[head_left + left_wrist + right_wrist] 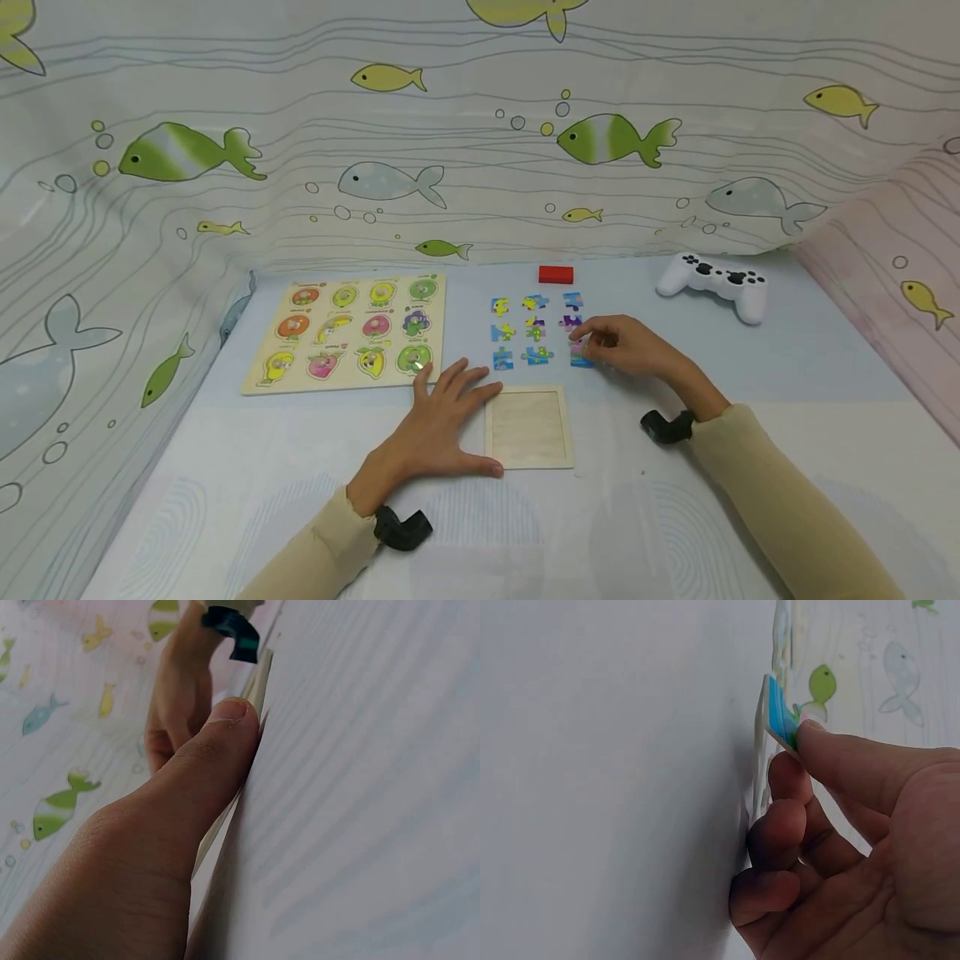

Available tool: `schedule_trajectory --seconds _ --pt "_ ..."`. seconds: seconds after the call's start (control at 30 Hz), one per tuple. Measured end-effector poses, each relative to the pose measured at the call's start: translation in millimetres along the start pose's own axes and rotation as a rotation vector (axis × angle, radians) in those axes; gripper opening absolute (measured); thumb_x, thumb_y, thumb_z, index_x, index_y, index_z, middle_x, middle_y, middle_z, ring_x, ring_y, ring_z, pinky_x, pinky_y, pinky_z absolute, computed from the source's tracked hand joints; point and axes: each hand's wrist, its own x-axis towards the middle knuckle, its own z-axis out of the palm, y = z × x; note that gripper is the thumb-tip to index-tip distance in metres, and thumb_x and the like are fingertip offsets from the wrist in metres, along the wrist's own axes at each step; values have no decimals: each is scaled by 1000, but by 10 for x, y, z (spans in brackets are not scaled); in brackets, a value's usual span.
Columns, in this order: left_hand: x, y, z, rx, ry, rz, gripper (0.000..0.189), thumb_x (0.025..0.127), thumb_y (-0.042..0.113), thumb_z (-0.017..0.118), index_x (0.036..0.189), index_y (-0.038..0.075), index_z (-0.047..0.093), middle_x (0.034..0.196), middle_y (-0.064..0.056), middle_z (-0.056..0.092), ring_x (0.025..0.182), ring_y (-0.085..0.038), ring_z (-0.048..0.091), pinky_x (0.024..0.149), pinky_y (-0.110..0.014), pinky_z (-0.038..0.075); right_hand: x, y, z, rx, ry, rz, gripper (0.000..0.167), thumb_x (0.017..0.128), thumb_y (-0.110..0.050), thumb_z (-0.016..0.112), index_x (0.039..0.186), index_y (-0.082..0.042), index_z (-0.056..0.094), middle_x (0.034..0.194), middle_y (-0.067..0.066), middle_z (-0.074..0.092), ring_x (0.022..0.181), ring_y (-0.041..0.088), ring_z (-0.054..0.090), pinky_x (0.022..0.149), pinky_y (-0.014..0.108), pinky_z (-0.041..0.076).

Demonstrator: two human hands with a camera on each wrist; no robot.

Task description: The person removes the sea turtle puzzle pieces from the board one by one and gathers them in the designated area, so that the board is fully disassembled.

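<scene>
My right hand (626, 346) pinches a jigsaw piece (781, 716) between thumb and forefinger at the right column of the loose pieces. In the right wrist view the piece is tilted, blue and green on its face, its other fingers curled beneath. My left hand (435, 429) lies with spread fingers along the left side of a square wooden puzzle tray (567, 433). Its thumb (214, 750) is at the tray's near left corner and the forefinger at the far left corner. Several loose jigsaw pieces (537, 357), blue with yellow and purple figures, lie in rows beyond the tray.
A wooden fruit puzzle board (345, 340) lies at the left, close to the left fingertips. Behind the jigsaw pieces is a red block (556, 275). A white game controller (712, 283) sits at the back right. Fish-printed cloth (480, 125) rises behind the table.
</scene>
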Motion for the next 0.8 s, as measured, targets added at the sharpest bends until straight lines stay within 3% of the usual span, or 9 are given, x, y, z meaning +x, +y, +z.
schedule_trajectory --seconds 0.33,0.63,0.8 --pt "1 4 1 4 -5 -5 107 66 84 69 155 31 43 162 -2 37 156 -33 21 117 -71 4 85 -21 -29 -56 -70 24 26 99 -14 63 123 -15 73 101 4 68 82 19 50 68 28 42" --pt "1 -8 18 12 -8 -4 106 67 85 67 155 31 42 163 -1 36 157 -33 20 117 -71 4 106 -61 -14 -96 -98 46 29 89 -22 78 118 -16 75 91 3 63 85 19 52 72 31 43" --pt "0 -12 14 15 -7 -4 106 67 85 67 155 31 42 163 -1 36 157 -33 21 117 -71 3 102 -70 4 -106 -92 43 32 88 -20 80 119 -15 73 91 4 63 83 18 52 71 30 44"
